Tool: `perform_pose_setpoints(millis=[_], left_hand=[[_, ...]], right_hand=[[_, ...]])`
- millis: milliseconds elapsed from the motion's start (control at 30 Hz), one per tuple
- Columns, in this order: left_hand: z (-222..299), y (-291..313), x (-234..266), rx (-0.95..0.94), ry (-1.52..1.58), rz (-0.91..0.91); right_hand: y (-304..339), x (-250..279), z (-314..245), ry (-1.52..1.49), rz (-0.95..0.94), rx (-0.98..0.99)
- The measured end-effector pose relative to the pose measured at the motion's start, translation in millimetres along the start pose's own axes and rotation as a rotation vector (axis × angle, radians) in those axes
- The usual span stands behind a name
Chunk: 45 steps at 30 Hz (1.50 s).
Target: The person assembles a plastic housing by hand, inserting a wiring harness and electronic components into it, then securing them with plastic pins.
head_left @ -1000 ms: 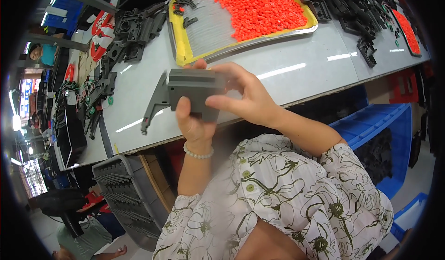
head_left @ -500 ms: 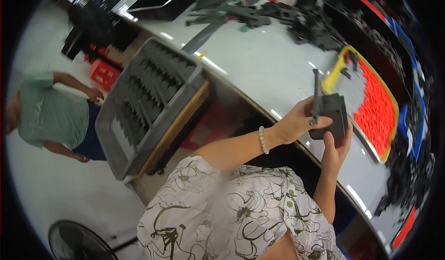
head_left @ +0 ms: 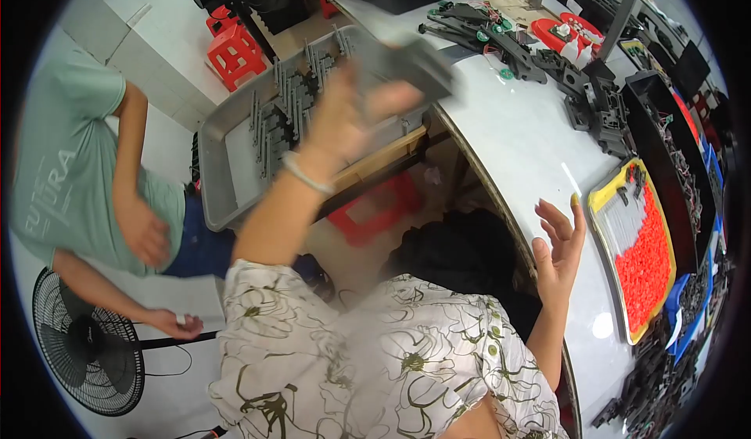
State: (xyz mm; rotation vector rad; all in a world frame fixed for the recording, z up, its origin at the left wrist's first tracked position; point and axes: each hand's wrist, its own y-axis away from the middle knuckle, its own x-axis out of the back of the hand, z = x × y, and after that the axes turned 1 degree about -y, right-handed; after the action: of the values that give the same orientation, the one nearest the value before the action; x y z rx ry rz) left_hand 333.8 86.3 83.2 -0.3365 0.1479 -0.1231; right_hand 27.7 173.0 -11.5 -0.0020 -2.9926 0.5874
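Dk grey part in L hand by grey tray; R hand empty over surface

Dk grey part (head_left: 426, 70), blocky, held in L hand (head_left: 344, 114); fingers bent round one end, thumb extended alongside. Both badly blurred, so exact finger contact can't be told. Part seen against the corner of the grey tray (head_left: 241, 157) nearest the surface (head_left: 512, 130); whether tray is touched: can't tell. Pale bead bracelet (head_left: 307, 173) worn on L wrist.

R hand (head_left: 557, 247) held w/ fingers spread & curved, palm open, nothing gripped; seen just inside the surface's near edge, beside the yellow-rimmed tray (head_left: 606, 197).

Grey tray: dk slim parts (head_left: 270, 130) laid in rows, bare floor left along its outer end. Wooden board (head_left: 395, 151) seen along its side facing the wearer.

Yellow-rimmed tray: small red pieces (head_left: 645, 271) heaped over most of it; a few small dk bits at its far corner. Blk bin (head_left: 661, 173) stood behind it, twd surface's far edge. Dk moulded parts (head_left: 606, 114) piled nr bin's end.

Co-worker in green tee (head_left: 86, 173) seen beyond grey tray, w/ blk fan (head_left: 88, 341) nearby; red stool (head_left: 235, 52) on floor past tray.
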Motion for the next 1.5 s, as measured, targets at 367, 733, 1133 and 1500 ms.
perform_pose_setpoints(millis=[367, 733, 1133, 1500], left_hand=[[-12.7, 44.3, 415.6, 0.186, -0.51, 0.852], [-109.3, 30.0, 425.7, 0.415, -0.395, 0.64], [-100.7, 30.0, 393.6, 0.563, -0.256, 0.529], [-61.4, 56.4, 461.9, 0.272, -0.668, 1.011]], right_hand=[[5.8, 27.3, 29.6, 0.095, 0.186, -0.099], [-0.9, 26.8, 42.0, 0.188, 0.253, -0.195], [2.3, 30.4, 40.8, 0.281, 0.3, -0.187], [15.0, 53.0, 18.0, 0.304, 0.359, -0.132]])
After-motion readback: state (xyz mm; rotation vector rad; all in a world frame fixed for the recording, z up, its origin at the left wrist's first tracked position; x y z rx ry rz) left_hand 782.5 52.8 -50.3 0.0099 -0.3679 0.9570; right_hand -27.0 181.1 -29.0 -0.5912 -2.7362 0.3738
